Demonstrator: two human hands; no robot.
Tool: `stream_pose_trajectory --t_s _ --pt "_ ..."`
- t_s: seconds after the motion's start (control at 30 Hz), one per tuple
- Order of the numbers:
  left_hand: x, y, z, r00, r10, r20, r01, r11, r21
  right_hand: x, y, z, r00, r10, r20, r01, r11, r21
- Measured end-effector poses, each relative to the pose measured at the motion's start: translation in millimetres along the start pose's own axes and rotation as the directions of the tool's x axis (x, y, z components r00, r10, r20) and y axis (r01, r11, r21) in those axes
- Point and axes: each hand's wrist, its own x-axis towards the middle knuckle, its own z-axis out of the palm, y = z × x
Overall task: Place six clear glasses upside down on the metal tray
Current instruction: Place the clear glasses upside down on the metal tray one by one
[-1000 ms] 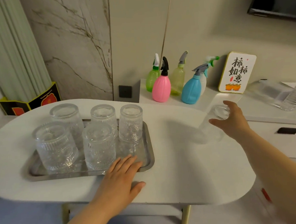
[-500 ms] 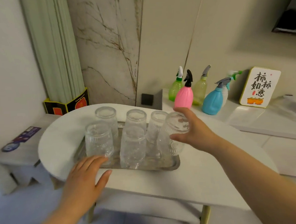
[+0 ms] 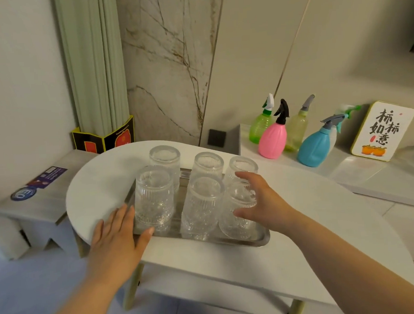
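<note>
Clear ribbed glasses, six of them, stand upside down on the metal tray in two rows of three. Back row: left glass, middle glass, right glass. Front row: front-left glass, front-middle glass, and the front-right glass at the tray's right end, its rim down on or just above the tray floor; we can't tell which.

Our right hand is at that front-right glass w/ fingers spread, thumb low near its side, fingertips up by its base. Grip looks loose and apart, not clamped; whether skin touches glass we can't tell.

Our left hand lies flat, fingers together and extended, on the white table at the tray's near-left corner, thumb along the tray's front edge, just beside the front-left glass. It holds nothing.

Tray sits on the table's left half. Behind, on a ledge: green bottle, pink bottle, pale bottle, blue bottle, then a small sign w/ black characters. Green curtain hangs far left.
</note>
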Motion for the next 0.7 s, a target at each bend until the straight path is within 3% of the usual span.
stream_pose_trajectory --t_s 0.2,0.27,0.33,0.4,0.5,0.7 --pt "1 -5 4 1.000 -0.001 0.004 0.001 0.999 0.043 -5 15 9 0.997 -0.040 -0.068 0.044 0.997 0.060" --pt "1 -4 6 1.000 0.000 -0.022 0.000 1.000 0.011 -8 20 8 0.978 0.008 -0.208 0.043 0.971 0.237" --pt "1 -3 5 0.999 -0.018 -0.051 0.015 0.999 -0.040 -5 25 5 0.908 0.224 -0.355 -0.011 0.858 0.513" --pt "2 -2 5 0.998 -0.046 -0.053 0.043 0.997 -0.061 5 30 1 0.844 0.430 -0.321 -0.067 0.679 0.731" --pt "4 -1 4 0.995 -0.087 -0.057 0.081 0.992 -0.092 18 32 5 0.837 0.509 -0.202 -0.085 0.485 0.870" --pt "5 -3 3 0.993 -0.102 -0.054 0.096 0.990 -0.103 32 25 23 0.930 0.360 -0.080 -0.092 0.436 0.895"
